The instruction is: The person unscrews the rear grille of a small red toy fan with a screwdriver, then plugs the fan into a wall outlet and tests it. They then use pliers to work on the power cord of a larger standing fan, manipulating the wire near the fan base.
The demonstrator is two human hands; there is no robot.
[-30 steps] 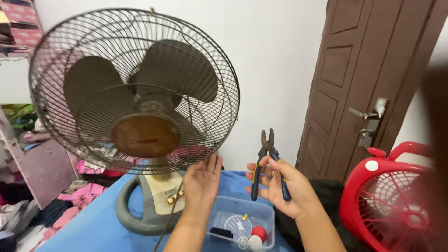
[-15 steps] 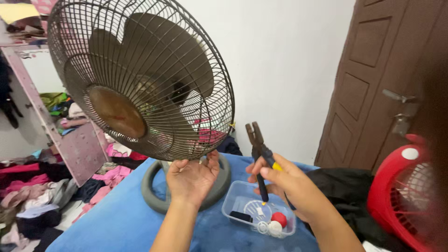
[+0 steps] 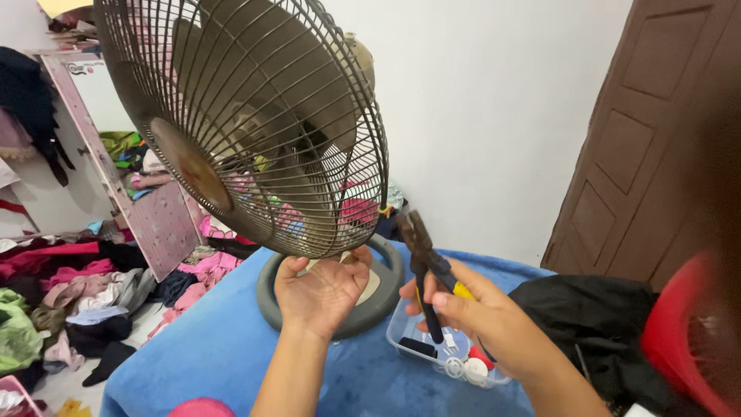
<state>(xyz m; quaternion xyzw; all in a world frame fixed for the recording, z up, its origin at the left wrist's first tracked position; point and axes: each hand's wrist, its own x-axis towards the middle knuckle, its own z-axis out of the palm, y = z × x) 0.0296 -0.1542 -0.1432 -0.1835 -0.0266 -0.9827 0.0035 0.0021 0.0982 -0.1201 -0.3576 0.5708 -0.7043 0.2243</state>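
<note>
A dusty table fan with a dark wire cage stands on a round grey base on a blue cloth. My left hand is palm up under the cage's lower rim, fingers touching the wire. My right hand grips a pair of pliers with dark handles, jaws pointing up beside the cage's right edge. The fan's head is turned to the left.
A clear plastic box of small parts lies under my right hand. A red fan and black cloth are at the right, a brown door behind. Piled clothes cover the floor at left.
The view has swung left and closer. The fan's cage now faces left instead of toward me. My left hand has shifted under the cage rim; the pliers stay in my right hand.
</note>
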